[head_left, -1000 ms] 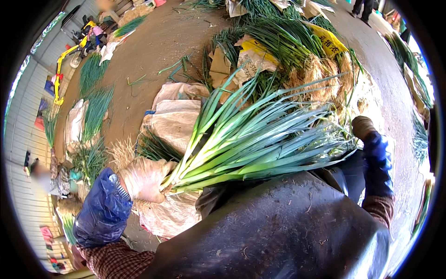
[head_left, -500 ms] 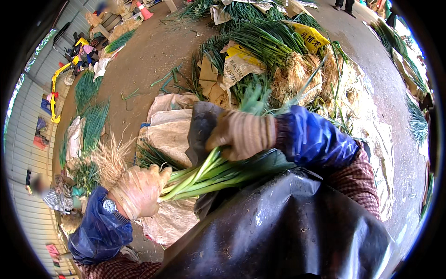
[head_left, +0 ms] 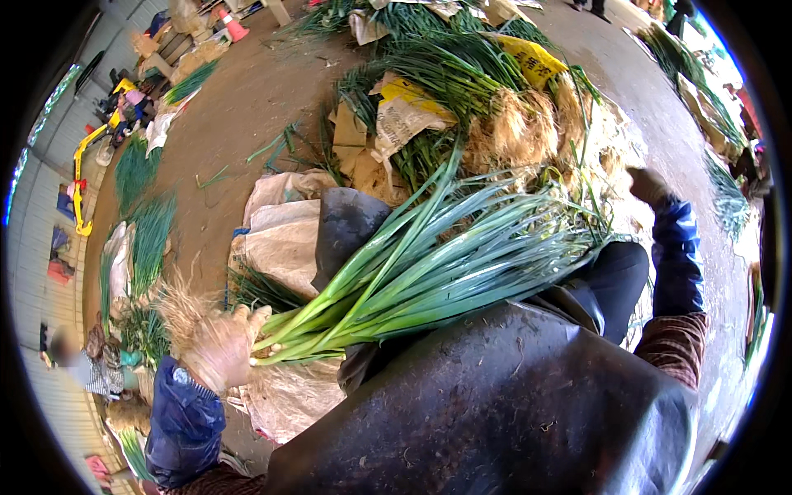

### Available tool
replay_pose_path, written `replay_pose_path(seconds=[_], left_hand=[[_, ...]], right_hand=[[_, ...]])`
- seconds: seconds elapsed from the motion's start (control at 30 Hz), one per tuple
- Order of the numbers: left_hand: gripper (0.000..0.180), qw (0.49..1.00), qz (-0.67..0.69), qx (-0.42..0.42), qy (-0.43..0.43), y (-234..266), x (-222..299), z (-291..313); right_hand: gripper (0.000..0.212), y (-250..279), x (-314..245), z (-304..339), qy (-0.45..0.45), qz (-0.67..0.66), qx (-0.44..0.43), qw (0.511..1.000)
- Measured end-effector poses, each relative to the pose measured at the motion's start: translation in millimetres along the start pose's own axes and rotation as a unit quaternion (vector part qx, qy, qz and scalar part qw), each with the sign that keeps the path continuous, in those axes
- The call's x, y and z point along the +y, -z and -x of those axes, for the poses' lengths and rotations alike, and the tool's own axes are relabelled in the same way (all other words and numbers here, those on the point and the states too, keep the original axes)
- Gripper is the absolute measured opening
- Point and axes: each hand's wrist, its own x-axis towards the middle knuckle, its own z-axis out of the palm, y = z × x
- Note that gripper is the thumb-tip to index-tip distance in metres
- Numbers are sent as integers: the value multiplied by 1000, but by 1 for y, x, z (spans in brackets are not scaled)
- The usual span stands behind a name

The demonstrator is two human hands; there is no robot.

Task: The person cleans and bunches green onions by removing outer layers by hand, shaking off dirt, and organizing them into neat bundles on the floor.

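A bunch of green onions (head_left: 429,264) lies across my lap, its long leaves fanned toward the right. My left hand (head_left: 221,342), in a pale glove, is wrapped round the white ends, and tan stringy roots (head_left: 183,307) stick out behind it. At the right, apart from the bunch, my gloved right hand (head_left: 650,186) is beside the heap of green onions; its fingers are too dark and blurred to read. A black apron (head_left: 495,404) covers my lap.
A large heap of green onions with roots (head_left: 516,128) lies ahead, partly under sacks and a yellow bag (head_left: 532,59). Pale sacks (head_left: 280,235) lie on the ground at left. Other bundles (head_left: 153,235), a traffic cone (head_left: 233,26) and people stand farther off.
My right hand has swept from over the bunch out to the right. The leaves, bunched under it before, now spread out. My left hand keeps its hold and has shifted slightly left.
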Motion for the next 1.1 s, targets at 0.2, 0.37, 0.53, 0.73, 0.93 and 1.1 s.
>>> replay_pose_path(seconds=[0.2,0.37,0.53,0.73,0.93,1.1], left_hand=[[76,995,-85,49,-17,23,2,-12],[69,995,-61,80,-19,19,-2,-18],[64,992,38,121,-25,-55,-30,-9],[74,978,-3,210,-10,-112,-54,-22],[73,978,-60,197,31,-114,-68,-26],[61,943,-134,303,-11,-85,-89,-31]], right_hand=[[70,176,-282,21,374,-334,127,856],[86,164,-418,41,499,-303,43,811],[61,90,-382,3,314,-330,-219,863],[15,-134,-89,-6,372,301,-184,859],[30,-31,-23,-2,40,-51,-42,997],[60,140,-250,-36,219,-570,-3,792]])
